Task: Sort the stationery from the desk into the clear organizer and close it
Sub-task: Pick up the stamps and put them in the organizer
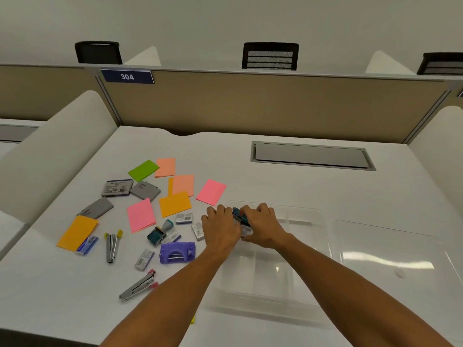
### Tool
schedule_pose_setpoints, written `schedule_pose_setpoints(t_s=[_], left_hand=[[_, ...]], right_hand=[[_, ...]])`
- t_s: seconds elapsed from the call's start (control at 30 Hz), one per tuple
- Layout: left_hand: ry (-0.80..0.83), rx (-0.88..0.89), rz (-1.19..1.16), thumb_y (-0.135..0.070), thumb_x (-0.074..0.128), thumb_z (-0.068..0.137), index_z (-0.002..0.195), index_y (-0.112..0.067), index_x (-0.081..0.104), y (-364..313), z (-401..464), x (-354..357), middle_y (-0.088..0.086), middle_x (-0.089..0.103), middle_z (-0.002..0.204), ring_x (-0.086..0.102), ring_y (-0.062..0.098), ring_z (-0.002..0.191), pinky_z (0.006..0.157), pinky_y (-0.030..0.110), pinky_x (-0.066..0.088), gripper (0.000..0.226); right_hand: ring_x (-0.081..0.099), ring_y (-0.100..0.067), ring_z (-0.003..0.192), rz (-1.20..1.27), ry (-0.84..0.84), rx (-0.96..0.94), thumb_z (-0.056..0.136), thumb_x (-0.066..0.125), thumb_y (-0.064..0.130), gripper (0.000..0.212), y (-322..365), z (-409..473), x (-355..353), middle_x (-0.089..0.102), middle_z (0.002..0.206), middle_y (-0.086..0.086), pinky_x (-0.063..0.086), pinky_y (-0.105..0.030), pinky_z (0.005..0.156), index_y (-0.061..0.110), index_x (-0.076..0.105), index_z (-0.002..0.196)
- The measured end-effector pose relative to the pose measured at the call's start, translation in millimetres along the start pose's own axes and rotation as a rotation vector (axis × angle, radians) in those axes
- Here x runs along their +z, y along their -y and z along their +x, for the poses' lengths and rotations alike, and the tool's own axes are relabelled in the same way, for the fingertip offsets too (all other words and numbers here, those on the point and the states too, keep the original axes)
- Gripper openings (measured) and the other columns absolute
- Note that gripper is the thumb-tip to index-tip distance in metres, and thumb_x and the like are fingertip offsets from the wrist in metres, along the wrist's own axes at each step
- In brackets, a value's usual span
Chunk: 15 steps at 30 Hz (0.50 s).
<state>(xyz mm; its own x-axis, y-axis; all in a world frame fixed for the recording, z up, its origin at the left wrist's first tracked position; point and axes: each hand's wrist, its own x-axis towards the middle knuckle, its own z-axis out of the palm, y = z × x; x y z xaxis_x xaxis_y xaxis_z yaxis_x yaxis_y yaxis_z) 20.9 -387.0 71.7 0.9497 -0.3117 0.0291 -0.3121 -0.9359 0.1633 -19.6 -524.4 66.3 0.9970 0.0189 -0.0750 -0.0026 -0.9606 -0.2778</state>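
The clear organizer lies open on the white desk, its lid flat to the right. My left hand and my right hand meet over the organizer's far left compartment. Together they hold a small teal stamp with fingers curled round it. Loose stationery lies to the left: a second teal stamp, a purple hole punch, two staplers, small staple boxes, grey pads and several coloured sticky notes.
A beige partition with a "304" sign closes the desk's far side. A grey cable hatch is set in the desk at back right. Curved white dividers flank both sides. Black chairs stand beyond the partition.
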Motion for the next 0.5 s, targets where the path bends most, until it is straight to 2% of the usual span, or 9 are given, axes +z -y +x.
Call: schedule_pose_setpoints(t_s=[0.1, 0.3, 0.5], left_hand=[[0.013, -0.009, 0.014, -0.044, 0.052, 0.090, 0.119, -0.022, 0.058, -0.4, 0.0, 1.2, 0.001, 0.057, 0.119, 0.046, 0.022, 0.109, 0.091, 0.037, 0.039, 0.036], [0.036, 0.017, -0.004, -0.045, 0.052, 0.092, 0.123, -0.021, 0.056, 2.2, -3.9, 3.5, 0.002, 0.055, 0.125, 0.046, 0.022, 0.112, 0.093, 0.036, 0.040, 0.040], [-0.012, -0.029, -0.176, -0.048, 0.051, 0.093, 0.131, -0.024, 0.052, 8.8, -15.8, 3.2, 0.000, 0.051, 0.135, 0.044, 0.019, 0.122, 0.100, 0.034, 0.040, 0.045]], right_hand=[[0.039, -0.022, 0.101, -0.014, 0.013, 0.003, 0.078, 0.065, 0.062, 0.067, 1.2, 1.1, 0.4, 0.065, 0.116, 0.001, 0.036, -0.038, 0.087, 0.027, 0.039, 0.129], [0.040, -0.022, 0.105, 0.015, 0.045, 0.002, 0.081, 0.063, 0.061, 0.067, 2.0, -0.7, -2.2, 0.064, 0.123, 0.001, 0.035, -0.037, 0.088, 0.030, 0.038, 0.135], [0.043, -0.022, 0.118, 0.176, -0.073, 0.030, 0.088, 0.062, 0.048, 0.056, 7.5, -4.7, -5.7, 0.059, 0.130, 0.001, 0.038, -0.037, 0.098, 0.027, 0.042, 0.136]])
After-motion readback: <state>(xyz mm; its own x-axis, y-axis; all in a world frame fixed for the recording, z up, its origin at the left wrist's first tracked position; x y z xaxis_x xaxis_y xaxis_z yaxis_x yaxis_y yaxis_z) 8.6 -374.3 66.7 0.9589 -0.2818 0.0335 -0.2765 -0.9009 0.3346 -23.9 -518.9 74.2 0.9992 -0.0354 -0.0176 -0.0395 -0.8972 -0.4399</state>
